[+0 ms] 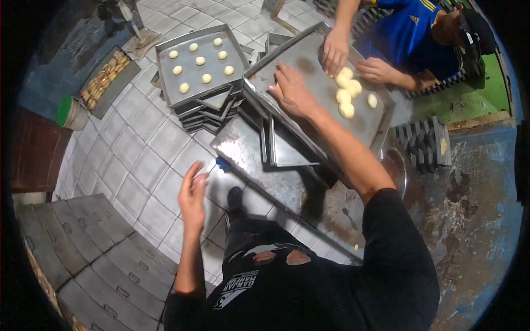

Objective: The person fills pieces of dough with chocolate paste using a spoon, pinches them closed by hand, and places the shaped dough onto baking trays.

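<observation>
Steel baking tray [309,60] lies diagonally on a stack of trays, long axis running away to the upper left. Right hand [292,88] rests flat on it, fingers spread, dough balls [348,91] just beyond. Left hand [192,193] hangs open, empty, well apart.

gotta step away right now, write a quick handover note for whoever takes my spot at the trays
Right hand: flat on the near end of the metal tray, palm down, holding nothing.
Left hand: open in the air over the tiled floor, empty.
Dough balls: a small cluster at the far side of that tray, where a co-worker's hands are setting them down.
Done: the filled tray to the left carries rows of dough balls and rests on a stack of empty trays.
Left: most of the tray under the right hand is bare. Another empty tray lies below it on the steel table.
</observation>
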Motion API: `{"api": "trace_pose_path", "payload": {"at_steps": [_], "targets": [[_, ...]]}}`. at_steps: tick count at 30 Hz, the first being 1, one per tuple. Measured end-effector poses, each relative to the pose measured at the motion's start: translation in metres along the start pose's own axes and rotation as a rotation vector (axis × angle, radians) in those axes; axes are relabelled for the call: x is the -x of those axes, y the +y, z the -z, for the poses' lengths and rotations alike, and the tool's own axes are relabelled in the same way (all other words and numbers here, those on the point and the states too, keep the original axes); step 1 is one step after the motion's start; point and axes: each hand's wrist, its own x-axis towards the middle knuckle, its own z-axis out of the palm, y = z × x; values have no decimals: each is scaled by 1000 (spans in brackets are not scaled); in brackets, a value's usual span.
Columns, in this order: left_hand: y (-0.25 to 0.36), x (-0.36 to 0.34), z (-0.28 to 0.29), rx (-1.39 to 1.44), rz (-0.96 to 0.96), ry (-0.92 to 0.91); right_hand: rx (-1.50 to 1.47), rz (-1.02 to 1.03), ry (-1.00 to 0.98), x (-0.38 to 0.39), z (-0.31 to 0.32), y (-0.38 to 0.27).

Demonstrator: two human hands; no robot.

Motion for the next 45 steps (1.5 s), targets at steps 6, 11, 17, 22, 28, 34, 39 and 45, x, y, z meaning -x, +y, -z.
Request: {"api": "trace_pose_path", "payload": {"at_steps": [6, 11, 17, 22, 28, 34, 39, 45], "targets": [[0, -27, 16, -10, -34, 2, -5, -157, -228, -14, -8, -3], [30, -43, -9, 99, -65, -171, -978, -945, 109, 25, 104, 43], [59, -44, -89, 123, -179, -465, 40, -1095, 165, 147, 86, 67], [67, 4, -171, 208, -265, -514, -528, -1095, 329, 169, 148, -51], [44, 101, -256, 517, 103, -713, -256, -718, 479, 265, 200, -196], [0, 214, -318, 271, 47, -674, -950, -1173, 728, 416, 173, -216], [-59, 281, -336, 12, 14, -844, -1363, -1103, 877, 519, 193, -240], [-178, 308, -289, -441, 339, -969, -559, -1076, 457, 605, 121, -235]]}}
